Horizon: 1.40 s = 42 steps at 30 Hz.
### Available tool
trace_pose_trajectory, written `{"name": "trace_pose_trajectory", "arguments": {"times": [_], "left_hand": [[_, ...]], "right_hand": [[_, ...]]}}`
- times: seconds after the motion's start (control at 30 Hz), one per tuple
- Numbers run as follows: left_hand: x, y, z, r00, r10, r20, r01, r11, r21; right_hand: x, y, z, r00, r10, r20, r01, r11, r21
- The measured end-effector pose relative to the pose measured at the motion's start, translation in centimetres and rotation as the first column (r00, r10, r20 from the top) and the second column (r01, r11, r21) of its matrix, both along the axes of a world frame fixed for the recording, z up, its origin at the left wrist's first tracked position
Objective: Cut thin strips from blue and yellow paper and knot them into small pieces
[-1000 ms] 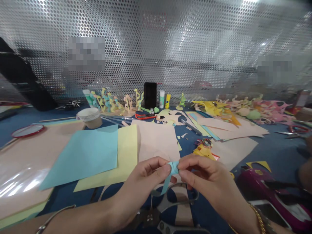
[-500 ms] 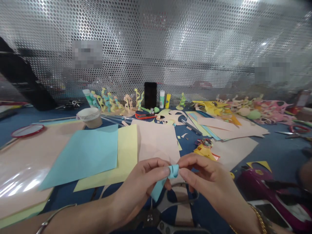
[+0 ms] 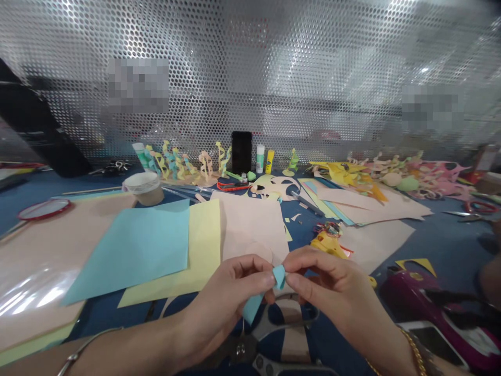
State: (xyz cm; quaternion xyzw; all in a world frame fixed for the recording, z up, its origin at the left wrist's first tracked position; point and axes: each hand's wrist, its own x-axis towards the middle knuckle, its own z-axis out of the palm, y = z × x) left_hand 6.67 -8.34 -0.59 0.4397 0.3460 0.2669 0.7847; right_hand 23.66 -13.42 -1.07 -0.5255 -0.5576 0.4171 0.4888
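Note:
A light-blue paper strip [image 3: 253, 309] is pinched between my two hands near the bottom middle. My left hand [image 3: 235, 287] grips it between thumb and fingers, its straight tail hanging down below the thumb. The fingertips of my right hand [image 3: 324, 279] close on the strip's upper end, which is folded or curled into a small piece. Beneath the hands lie grey metal scissors [image 3: 270, 334], partly hidden by my left forearm, across a pale pink paper strip [image 3: 296, 344]. A pale pink paper disc [image 3: 260, 253] rests on the pink sheet just beyond my left hand.
Blue [image 3: 133, 248], yellow [image 3: 205, 235] and pink sheets [image 3: 254, 219] spread to the left and middle. Behind them stand a paper cup [image 3: 143, 188], curled paper figures [image 3: 176, 162], a phone [image 3: 241, 152] and glue sticks [image 3: 260, 159]. At right lie a purple tool [image 3: 426, 305] and red-handled scissors [image 3: 475, 208].
My right fingertips have moved slightly left, closer to my left thumb. The blue strip's upper end is turned further and looks smaller and more tightly folded.

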Motion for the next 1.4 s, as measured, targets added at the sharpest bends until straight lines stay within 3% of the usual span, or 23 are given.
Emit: {"name": "trace_pose_trajectory", "arguments": {"times": [0.37, 0.77, 0.97, 1.13, 1.4], "left_hand": [[0.06, -0.04, -0.11, 0.999, 0.004, 0.049, -0.003, 1.000, -0.006], [-0.12, -0.27, 0.01, 0.996, 0.063, -0.060, -0.043, 0.955, 0.294], [-0.23, -0.47, -0.08, 0.996, 0.073, -0.046, -0.061, 0.973, 0.221], [-0.21, -0.36, 0.19, 0.986, 0.161, -0.040, -0.146, 0.957, 0.252], [-0.20, -0.44, -0.01, 0.978, 0.208, -0.013, -0.195, 0.935, 0.295]], "right_hand": [[-0.05, -0.15, 0.03, 0.999, 0.045, 0.010, -0.044, 0.997, -0.066], [-0.27, -0.33, 0.13, 0.994, 0.014, 0.105, -0.006, 0.997, -0.077], [-0.24, -0.27, 0.28, 0.998, 0.005, 0.070, -0.003, 0.999, -0.040], [-0.26, -0.31, 0.48, 0.996, -0.002, 0.088, 0.000, 1.000, 0.022], [-0.46, -0.08, 0.16, 0.993, -0.079, 0.088, 0.083, 0.996, -0.041]]}}
